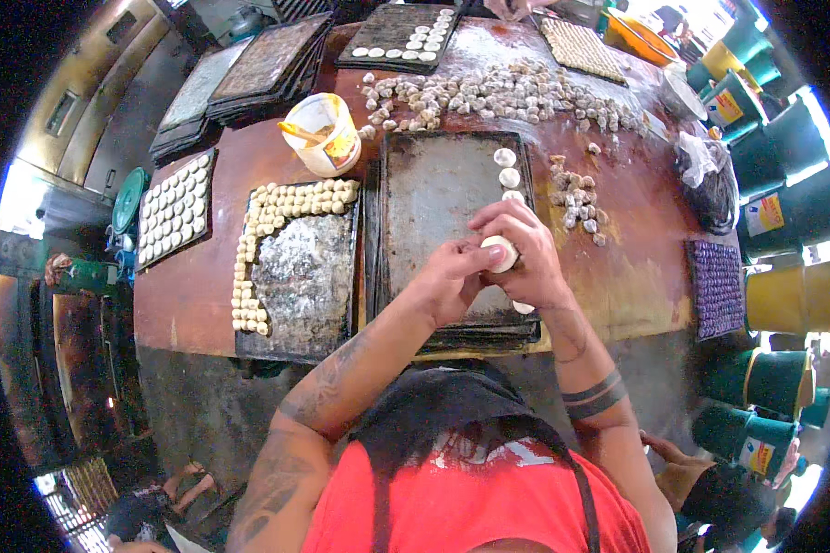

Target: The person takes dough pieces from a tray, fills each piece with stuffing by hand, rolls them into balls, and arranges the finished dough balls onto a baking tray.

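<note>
My left hand [452, 275] and my right hand [531, 249] are closed together round a white, flattened dough ball [500, 253], the left thumb pressed on it. They are held over a stack of dark metal sheets [424, 198], where a column of white dough rounds [507, 177] runs along the right side, partly hidden by my hands. To the left, a floury sheet [295, 272] holds small cream dough pieces [272, 198] along two edges. Behind it stands a white bucket [318, 152] with a yellow-handled tool inside. Loose floury brown lumps [572, 189] lie to the right.
The wooden table [185, 304] holds trays of rounds [174, 210], stacked sheets [263, 69], scattered lumps [470, 97], a plastic bag [705, 184] and a purple tray [714, 286]. Tubs [783, 300] line the right. Other people appear at lower left [139, 516], lower right [710, 488] and far edge [512, 9].
</note>
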The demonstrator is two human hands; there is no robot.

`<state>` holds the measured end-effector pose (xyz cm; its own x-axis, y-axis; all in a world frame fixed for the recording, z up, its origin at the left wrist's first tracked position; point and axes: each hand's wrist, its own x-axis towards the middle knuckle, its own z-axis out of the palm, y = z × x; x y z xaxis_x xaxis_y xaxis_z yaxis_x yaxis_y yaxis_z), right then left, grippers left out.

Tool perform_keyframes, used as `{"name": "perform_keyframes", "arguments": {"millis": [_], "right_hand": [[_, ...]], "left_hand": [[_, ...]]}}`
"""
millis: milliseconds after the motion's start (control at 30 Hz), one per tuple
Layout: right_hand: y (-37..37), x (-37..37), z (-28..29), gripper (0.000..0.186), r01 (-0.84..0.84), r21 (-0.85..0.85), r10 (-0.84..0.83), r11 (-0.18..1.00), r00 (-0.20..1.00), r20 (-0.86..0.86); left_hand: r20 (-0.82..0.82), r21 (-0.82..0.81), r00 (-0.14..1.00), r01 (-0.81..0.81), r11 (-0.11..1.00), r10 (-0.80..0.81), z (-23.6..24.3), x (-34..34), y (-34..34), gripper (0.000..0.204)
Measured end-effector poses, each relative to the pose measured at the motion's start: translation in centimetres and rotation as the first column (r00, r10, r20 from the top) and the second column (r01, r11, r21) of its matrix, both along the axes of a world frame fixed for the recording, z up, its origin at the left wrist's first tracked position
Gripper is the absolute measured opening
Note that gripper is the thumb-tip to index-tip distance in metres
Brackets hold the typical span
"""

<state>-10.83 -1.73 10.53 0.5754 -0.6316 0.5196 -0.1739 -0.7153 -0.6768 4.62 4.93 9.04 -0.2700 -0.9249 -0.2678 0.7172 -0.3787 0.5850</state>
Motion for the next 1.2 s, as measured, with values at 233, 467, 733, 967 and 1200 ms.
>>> {"name": "perform_keyframes", "arguments": {"millis": [233,467,733,967,1200], "right_hand": [[5.3,0.5,-3.3,0.027,0.1,0.785,-0.398,0.612,0.896,0.196],[6.4,-5.8,-9.1,0.027,0.513,0.585,-0.309,0.628,0.855,-0.417],[10.9,-6.0,-11.7,0.042,0.308,-0.035,-0.261,0.951,0.736,-0.624],[-4.7,-9.7,-12.9,0.016,0.486,-0.196,-0.522,0.852,0.763,-0.381],[-14.7,-22.1,-22.7,0.034,0.653,0.253,-0.587,0.714,0.755,-0.291]], "left_hand": [[0.255,0.082,0.959,-0.146,0.986,0.121,-1.6,-0.1,-0.2,0.032],[0.897,-0.362,0.343,0.214,0.907,0.277,-7.7,-0.6,1.9,0.06],[0.937,-0.274,0.277,0.207,0.939,0.213,-7.2,1.8,1.5,0.045],[0.878,0.081,0.453,0.179,0.981,-0.155,-7.0,3.9,3.6,0.035],[0.986,-0.136,0.083,-0.076,0.988,0.142,-11.8,15.4,1.2,0.022]]}}
